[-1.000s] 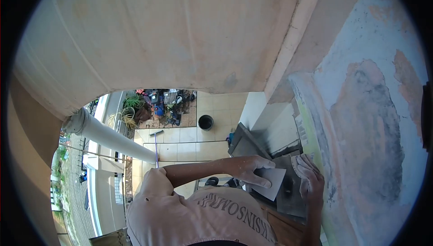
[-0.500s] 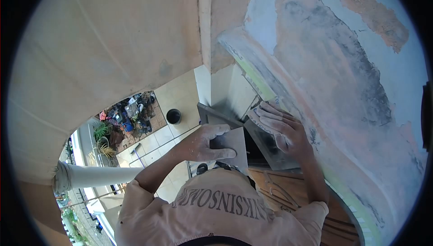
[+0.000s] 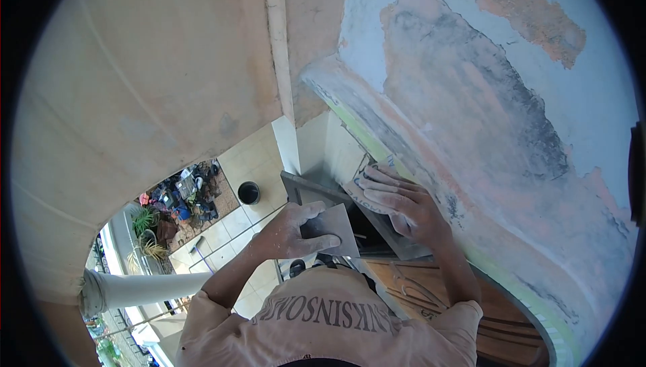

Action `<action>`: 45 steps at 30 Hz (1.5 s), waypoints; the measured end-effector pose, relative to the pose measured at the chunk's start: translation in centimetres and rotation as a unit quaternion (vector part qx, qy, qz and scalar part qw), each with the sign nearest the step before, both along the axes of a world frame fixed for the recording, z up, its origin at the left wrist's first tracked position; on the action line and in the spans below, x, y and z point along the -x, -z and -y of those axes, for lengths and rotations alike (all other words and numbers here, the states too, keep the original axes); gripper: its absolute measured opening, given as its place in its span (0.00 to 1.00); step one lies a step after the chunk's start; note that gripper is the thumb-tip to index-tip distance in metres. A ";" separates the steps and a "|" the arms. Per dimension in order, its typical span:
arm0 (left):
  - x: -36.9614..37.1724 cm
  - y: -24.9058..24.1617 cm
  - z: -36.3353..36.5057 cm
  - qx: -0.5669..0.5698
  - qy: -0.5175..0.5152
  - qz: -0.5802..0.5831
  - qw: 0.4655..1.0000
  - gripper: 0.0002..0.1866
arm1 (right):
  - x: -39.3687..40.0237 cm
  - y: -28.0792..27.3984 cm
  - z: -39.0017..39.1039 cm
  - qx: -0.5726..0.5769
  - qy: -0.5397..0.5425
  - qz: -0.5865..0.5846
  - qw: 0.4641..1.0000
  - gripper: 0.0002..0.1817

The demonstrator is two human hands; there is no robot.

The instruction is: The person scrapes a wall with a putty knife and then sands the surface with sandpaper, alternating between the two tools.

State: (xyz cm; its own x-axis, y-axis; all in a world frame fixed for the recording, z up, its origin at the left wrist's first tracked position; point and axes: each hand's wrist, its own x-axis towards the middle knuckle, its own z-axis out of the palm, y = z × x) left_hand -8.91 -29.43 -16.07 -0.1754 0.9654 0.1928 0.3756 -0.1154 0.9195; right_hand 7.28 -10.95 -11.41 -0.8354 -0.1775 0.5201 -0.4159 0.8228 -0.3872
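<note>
My left hand [image 3: 306, 232] grips a flat, grey, square-edged plate [image 3: 342, 231] between thumb and fingers, in front of my chest. Its exact kind does not show. My right hand [image 3: 404, 205], dusty white, has its long fingers laid over a pale sheet of sandpaper [image 3: 363, 197] with printed marks on its back. The sheet is held at the lower edge of the patched wall [image 3: 471, 84], by a green strip [image 3: 350, 121]. Part of the sheet is hidden under the fingers.
Below stand a dark door or panel [image 3: 313, 188] and a brown wooden surface [image 3: 484, 313]. A black bucket [image 3: 248, 193] is on the tiled floor, near a heap of bags and tools [image 3: 178, 195]. A white column [image 3: 148, 285] crosses at left.
The view has shifted, so the wall and floor sit further left and the floor lower. Both hands keep their holds, and the right hand stays by the wall edge.
</note>
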 end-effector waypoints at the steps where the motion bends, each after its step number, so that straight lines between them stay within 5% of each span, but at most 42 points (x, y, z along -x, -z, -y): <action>1: 0.4 0.6 -0.5 -0.030 0.008 -0.016 0.999 0.19 | -0.4 -1.1 1.7 0.012 -0.042 0.001 0.999 0.17; 2: 0.4 0.9 -0.6 -0.053 0.013 -0.026 0.998 0.20 | -0.7 -1.7 2.7 0.031 -0.086 0.008 0.996 0.18; 7: 0.1 -2.0 -1.0 -0.009 -0.015 -0.011 1.000 0.19 | 0.4 -0.5 -2.1 -0.059 0.095 -0.017 0.994 0.17; 10: 1.4 -0.3 -2.5 -0.132 0.047 0.006 0.990 0.20 | -0.2 -2.4 2.7 0.024 -0.086 0.002 0.996 0.22; 11: 1.6 -0.6 -2.5 -0.092 0.068 0.029 0.993 0.20 | 0.2 -1.8 2.8 -0.022 -0.097 0.015 0.995 0.21; 14: 2.5 -1.3 -2.2 0.036 0.091 0.028 0.995 0.22 | 0.3 -0.8 -2.5 -0.058 0.099 0.009 0.993 0.16; 17: 3.1 1.6 -3.5 -0.119 0.053 -0.019 0.991 0.23 | 0.3 -1.7 0.9 0.001 -0.029 -0.013 0.999 0.19; 19: 2.8 -0.3 -3.3 -0.078 0.086 0.039 0.992 0.24 | 0.0 -1.8 2.9 -0.031 -0.090 0.000 0.995 0.20; 22: 2.6 -1.4 -2.8 -0.017 0.087 0.007 0.996 0.23 | 0.4 -0.7 -2.3 -0.058 0.096 -0.029 0.993 0.17; 26: 2.5 -0.3 -3.3 -0.044 0.079 0.049 0.995 0.22 | -0.1 -1.3 2.5 -0.023 -0.095 -0.032 0.995 0.20; 27: 2.6 0.9 -3.4 -0.118 0.061 -0.011 0.991 0.22 | 0.3 -1.3 2.3 -0.052 -0.063 -0.015 0.997 0.19; 30: 1.9 -1.6 -2.9 -0.012 0.077 -0.017 0.997 0.21 | 0.8 -1.0 -2.2 -0.065 0.086 -0.046 0.993 0.14; 34: 1.8 -1.4 -3.3 -0.069 0.051 -0.038 0.996 0.22 | 0.4 -1.5 2.5 -0.029 -0.080 -0.016 0.996 0.14; 38: 0.9 -2.1 -2.9 0.029 -0.021 -0.135 0.990 0.18 | 0.4 -0.6 -2.2 -0.075 0.096 -0.048 0.991 0.15; 39: 0.2 -2.9 -2.8 -0.002 -0.037 -0.158 0.987 0.17 | 0.4 -0.5 -2.2 0.000 0.044 -0.064 0.997 0.16; 42: 0.6 -2.0 -3.7 -0.124 0.000 -0.193 0.973 0.19 | 0.5 -0.1 0.9 -0.093 -0.039 -0.042 0.994 0.16; 45: 0.1 -1.7 -3.6 -0.009 -0.029 -0.126 0.992 0.19 | -0.1 -0.1 -2.2 -0.085 0.056 -0.050 0.994 0.16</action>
State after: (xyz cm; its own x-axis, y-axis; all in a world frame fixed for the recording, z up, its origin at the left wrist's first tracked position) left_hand -9.00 -25.84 -14.39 -0.1741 0.9514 0.2541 0.6000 -0.1021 0.7935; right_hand 7.35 -8.78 -11.27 -0.8009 -0.1782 0.5717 -0.3470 0.9162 -0.2004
